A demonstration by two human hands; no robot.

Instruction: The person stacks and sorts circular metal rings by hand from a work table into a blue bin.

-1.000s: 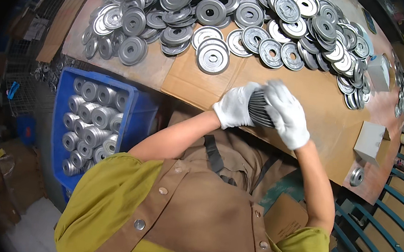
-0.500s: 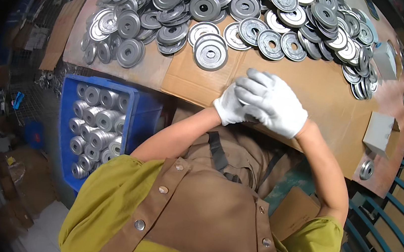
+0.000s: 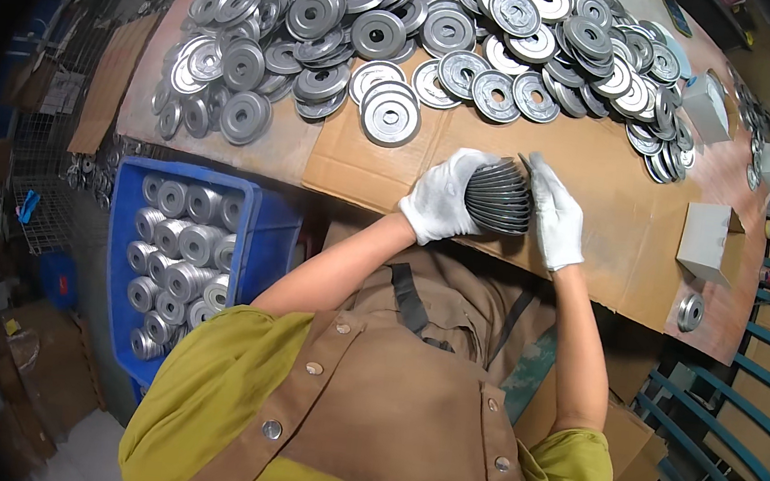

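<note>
My left hand (image 3: 447, 198), in a white glove, is wrapped round a fanned stack of metal discs (image 3: 498, 198) held edge-up above the near edge of the table. To its right, my gloved right hand (image 3: 556, 214) is upright with its fingers long and close together. A thin dark rim, seemingly of one disc (image 3: 525, 164), shows edge-on against its fingers; the palm side is mostly hidden. Beyond the hands, two overlapping discs (image 3: 391, 116) lie flat on the cardboard sheet (image 3: 600, 184).
A large heap of loose metal discs (image 3: 447, 31) covers the table's far side. At lower left, a blue crate (image 3: 253, 235) holds rows of stacked discs. On the right are a small open box (image 3: 706, 241) and a short disc stack (image 3: 690, 312) near the table edge.
My hands were together, right over left, hiding what they held. Now they are apart, the right one having moved right and turned on edge, and the fanned disc stack shows between them.
</note>
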